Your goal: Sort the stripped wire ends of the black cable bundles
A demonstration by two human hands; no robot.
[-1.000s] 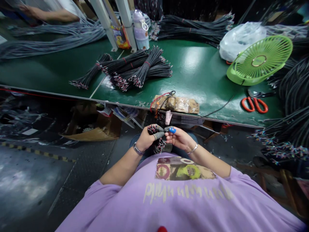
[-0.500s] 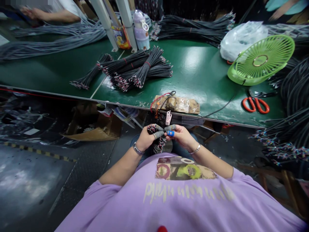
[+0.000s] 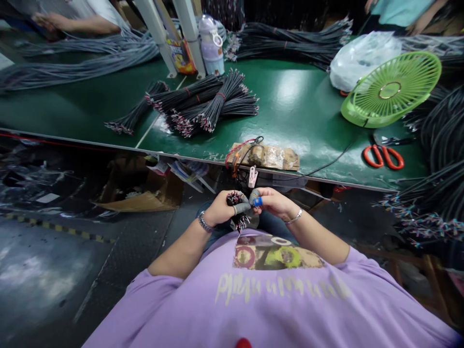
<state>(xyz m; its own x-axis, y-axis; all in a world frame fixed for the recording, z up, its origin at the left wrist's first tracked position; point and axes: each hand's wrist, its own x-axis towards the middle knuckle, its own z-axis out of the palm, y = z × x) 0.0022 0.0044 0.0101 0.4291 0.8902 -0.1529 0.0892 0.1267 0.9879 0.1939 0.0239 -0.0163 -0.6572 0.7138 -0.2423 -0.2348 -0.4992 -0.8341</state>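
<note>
Left hand (image 3: 222,208) gripping wires (image 3: 242,222), wearer's side of clip (image 3: 253,178); right hand (image 3: 278,202) at its fingertips, grasp unclear; likely mid-handling; next needs steady left grip.

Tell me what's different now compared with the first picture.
The left hand's fingertips and the wire bundle it holds have shifted slightly right. The right hand's fingers have drawn in beside them; any new grip there is too small to tell. Across the table, a person in a teal shirt has moved left into clearer view. The cable bundles on the table, green fan and scissors stayed put.
</note>
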